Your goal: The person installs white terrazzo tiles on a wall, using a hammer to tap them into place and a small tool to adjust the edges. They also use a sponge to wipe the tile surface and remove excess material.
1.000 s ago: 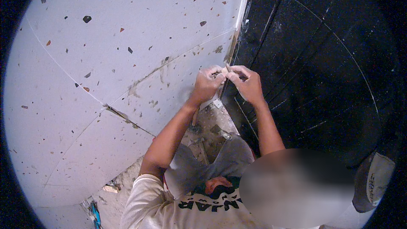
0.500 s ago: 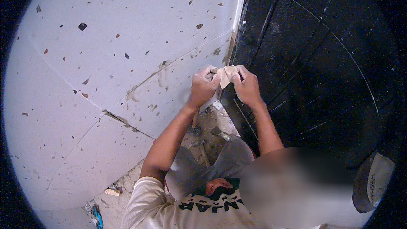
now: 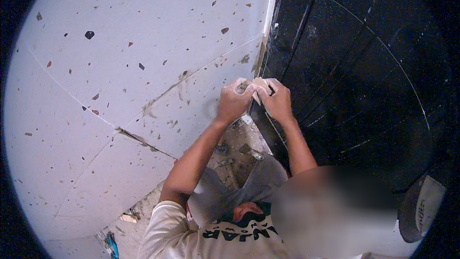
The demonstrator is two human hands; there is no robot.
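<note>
A small tan sheet, by its look sandpaper [image 3: 261, 83], is bent between my two hands in front of the corner where the speckled wall meets the black panel. White dust coats my fingers. My left hand [image 3: 235, 97] is closed, its thumb and fingers pinching the sheet's left side. My right hand [image 3: 278, 98] grips the other side, thumb on the near face. Fingers and thumbs partly cover the sheet, and both hands almost touch each other. Behind them, the pale wall edge [image 3: 261, 55] runs up the corner.
The white speckled wall [image 3: 110, 86] on the left has grey smears along its joints. On the right rises a black panel [image 3: 354, 86] with scratches. A flat-bladed tool [image 3: 251, 151] lies on the dusty floor between my knees. A teal-handled tool [image 3: 111, 245] lies lower left; a bucket-like container [image 3: 421, 208] stands far right.
My hands have come closer together. The sandpaper, spread flatter before, is now bent up between them and less of it shows.
</note>
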